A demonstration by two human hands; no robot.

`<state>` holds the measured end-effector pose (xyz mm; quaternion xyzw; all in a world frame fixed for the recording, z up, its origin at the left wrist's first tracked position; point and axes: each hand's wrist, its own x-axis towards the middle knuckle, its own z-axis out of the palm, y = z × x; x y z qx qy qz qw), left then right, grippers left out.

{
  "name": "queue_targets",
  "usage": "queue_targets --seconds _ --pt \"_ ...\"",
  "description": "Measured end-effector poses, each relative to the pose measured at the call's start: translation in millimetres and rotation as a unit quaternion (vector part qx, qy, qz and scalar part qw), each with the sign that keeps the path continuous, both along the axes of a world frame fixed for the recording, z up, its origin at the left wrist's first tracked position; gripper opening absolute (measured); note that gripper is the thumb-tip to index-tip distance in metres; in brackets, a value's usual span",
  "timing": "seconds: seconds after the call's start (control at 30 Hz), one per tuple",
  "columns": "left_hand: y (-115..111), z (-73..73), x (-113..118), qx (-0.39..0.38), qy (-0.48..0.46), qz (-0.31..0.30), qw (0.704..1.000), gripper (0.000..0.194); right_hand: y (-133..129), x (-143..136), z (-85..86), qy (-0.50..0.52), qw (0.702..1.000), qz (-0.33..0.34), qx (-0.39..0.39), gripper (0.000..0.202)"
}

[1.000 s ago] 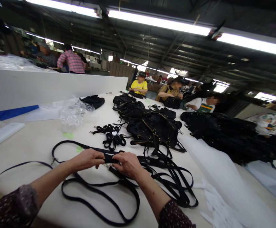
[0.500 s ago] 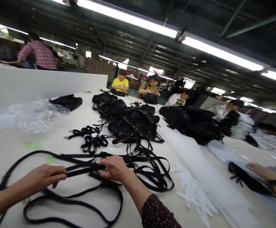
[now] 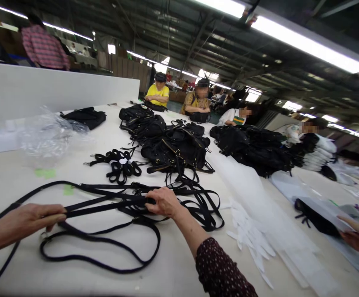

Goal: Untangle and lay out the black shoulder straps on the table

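1. Left hand (image 3: 27,220) low at the near left, fingers curled and pinched shut on one end of the black strap (image 3: 105,203); right hand (image 3: 164,202) further in toward the middle, fingers closed over the same strap where several runs bunch together.
2. Strap stretched nearly straight between the two hands, lifted just off the table (image 3: 173,264) — its slack drooping in a long loop (image 3: 105,253) that lies on the table below and in front of both hands.
3. Best kept taut and flat between the two grips, by this reading, with no twist creeping in; thumb on top, other fingers under, so the webbing cannot roll.
4. Worth keeping the hanging loop clear of the tangle of loose straps (image 3: 198,206) just beyond the right hand — touching or overlapping there, hard to tell which run belongs to which.
5. A little further up the table, a small bundle of folded straps (image 3: 119,165) with pale tags, apart from the hands; crumpled clear plastic (image 3: 49,136) to its left.
6. Beyond that, a heap of black bags (image 3: 173,144) in the middle of the table, white paper strips (image 3: 250,235) fanned out to the right.
7. Far right, another person's hand (image 3: 357,237) on a flat dark piece; more seated people at the far end.
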<state>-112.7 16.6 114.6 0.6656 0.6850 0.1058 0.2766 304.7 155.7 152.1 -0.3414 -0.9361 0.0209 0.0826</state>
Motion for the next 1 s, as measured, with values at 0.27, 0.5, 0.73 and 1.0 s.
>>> queue_targets --seconds 0.27,0.5,0.73,1.0 --pt "5 5.5 -62 0.035 0.187 -0.058 0.980 0.029 22 32 54.7 -0.060 0.997 0.002 -0.039 0.056" --pt "-8 21.0 -128 0.147 0.314 0.120 0.930 0.037 30 78 89.1 -0.044 0.993 -0.056 -0.093 0.032" --pt "-11 19.7 -148 0.176 0.310 0.196 0.914 0.036 31 130 93.4 -0.024 0.979 -0.163 -0.119 0.033" --pt "-4 5.2 -187 0.115 0.158 0.285 0.939 0.035 49 158 72.5 -0.003 0.962 -0.210 -0.173 0.041"
